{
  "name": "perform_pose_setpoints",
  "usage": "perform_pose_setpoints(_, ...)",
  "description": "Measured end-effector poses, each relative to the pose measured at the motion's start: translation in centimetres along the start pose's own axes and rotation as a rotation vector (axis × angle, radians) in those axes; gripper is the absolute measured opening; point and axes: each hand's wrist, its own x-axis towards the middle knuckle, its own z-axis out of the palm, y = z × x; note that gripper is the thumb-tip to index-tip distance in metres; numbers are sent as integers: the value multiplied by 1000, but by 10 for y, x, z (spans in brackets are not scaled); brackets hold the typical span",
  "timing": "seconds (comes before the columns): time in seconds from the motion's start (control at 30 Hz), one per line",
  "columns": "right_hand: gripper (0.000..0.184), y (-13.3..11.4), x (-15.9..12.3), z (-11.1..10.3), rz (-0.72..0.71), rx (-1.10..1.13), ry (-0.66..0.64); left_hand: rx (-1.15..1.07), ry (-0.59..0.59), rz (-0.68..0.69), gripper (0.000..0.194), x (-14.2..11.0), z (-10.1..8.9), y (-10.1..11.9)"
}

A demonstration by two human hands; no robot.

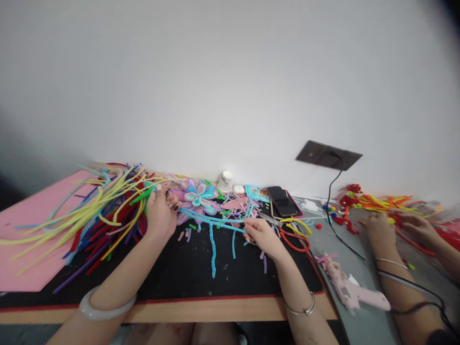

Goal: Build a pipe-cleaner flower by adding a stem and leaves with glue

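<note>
Pinching blue pipe cleaners (212, 220) between left hand (162, 203) and right hand (260, 235), spread apart, probably to hold them straight; flower (199, 197) just beyond, scissors (277, 222) beside right hand, presumably for easy reach.

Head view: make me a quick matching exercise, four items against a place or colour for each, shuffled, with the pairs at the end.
1. Blue strips
2. Glue gun
3. Scissors
4. Cup

A. Yellow and orange-red handles
B. White, near the wall
C. Running between the left hand and right hand
D. Pink, on the grey surface

Pairs: 1-C, 2-D, 3-A, 4-B
</note>
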Motion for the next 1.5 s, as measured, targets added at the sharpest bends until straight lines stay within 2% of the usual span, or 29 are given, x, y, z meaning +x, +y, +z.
perform_pose_setpoints(0.17,36,-1,-1,-10,-2,48,108,-31,59,1,23,1,1,1)
perform_pose_setpoints(0.37,37,-3,0,-8,-55,150,224,-40,76,42,24,2,0,-1)
perform_pose_setpoints(0.53,22,-1,3,-4,-38,374,352,-50,74,21,24,3,-2,-1)
perform_pose_setpoints(0.7,24,-1,4,-7,-87,671,393,-78,18,-76,26,4,-2,4)
perform_pose_setpoints(0.83,29,-5,3,-9,-215,901,351,-165,-100,-267,28,2,1,7)
perform_pose_setpoints(0.97,25,-10,0,-7,-336,1028,247,-198,-234,-427,28,-3,4,8)
perform_pose_setpoints(1.1,30,-13,-6,-8,-298,1042,92,-54,-366,-531,29,-9,6,7)
perform_pose_setpoints(1.23,25,-14,-10,-10,-265,1009,17,95,-451,-598,29,-14,5,4)
perform_pose_setpoints(1.33,24,-12,-7,-9,-246,1002,-9,86,-485,-668,32,-14,2,2)
perform_pose_setpoints(1.5,27,-7,-2,-9,-172,966,-34,34,-467,-796,31,-12,1,0)
